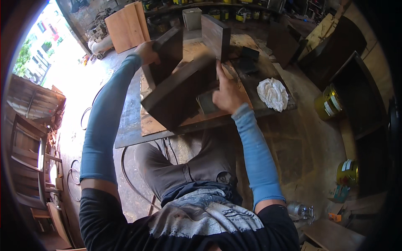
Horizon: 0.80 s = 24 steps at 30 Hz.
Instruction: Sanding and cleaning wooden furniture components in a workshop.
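Note:
A dark brown wooden piece made of broad boards (180,94) is held tilted over the low work table (130,125); its edges are a little blurred. At its far left, my left hand (147,53) has its fingers wrapped round the edge of an upright dark board (168,52). My right hand (229,94) grips the right end of the nearer board, index finger stretched along the edge and thumb bent below. Another dark board (216,37) stands upright beyond it; whether they are joined I cannot tell. A crumpled white cloth (272,94) lies right of my right hand.
Light brown panels (127,27) lean at the back left. Yellow-green buckets (328,102) and large dark furniture panels (360,96) stand on the right. Wooden chair frames (29,154) are at the left, with a dark hose (124,161) on the floor. A spray gun (300,211) lies lower right.

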Each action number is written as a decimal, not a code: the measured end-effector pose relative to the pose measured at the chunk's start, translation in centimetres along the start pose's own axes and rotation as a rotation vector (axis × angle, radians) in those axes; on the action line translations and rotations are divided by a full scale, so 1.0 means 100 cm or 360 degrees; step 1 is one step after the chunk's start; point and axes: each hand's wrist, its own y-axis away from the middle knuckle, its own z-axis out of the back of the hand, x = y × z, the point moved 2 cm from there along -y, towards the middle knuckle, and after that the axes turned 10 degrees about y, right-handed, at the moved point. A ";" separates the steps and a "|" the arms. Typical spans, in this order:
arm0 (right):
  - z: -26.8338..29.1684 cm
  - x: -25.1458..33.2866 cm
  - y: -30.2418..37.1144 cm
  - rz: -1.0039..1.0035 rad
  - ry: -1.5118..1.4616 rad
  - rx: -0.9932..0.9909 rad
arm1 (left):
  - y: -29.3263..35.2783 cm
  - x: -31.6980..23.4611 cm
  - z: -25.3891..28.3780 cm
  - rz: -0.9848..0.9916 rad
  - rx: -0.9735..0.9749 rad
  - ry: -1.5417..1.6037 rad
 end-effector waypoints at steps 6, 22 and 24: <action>-0.032 -0.011 -0.084 0.0107 -0.0158 0.0722 | 0.087 0.023 0.019 0.0279 -0.0080 0.0004; 0.056 0.055 -0.032 0.0355 -0.0912 -0.1074 | 0.110 -0.181 -0.018 -0.0524 -0.0357 0.1630; 0.063 0.053 -0.031 0.0321 -0.1340 -0.0948 | 0.107 -0.190 -0.014 -0.0562 -0.0404 0.1510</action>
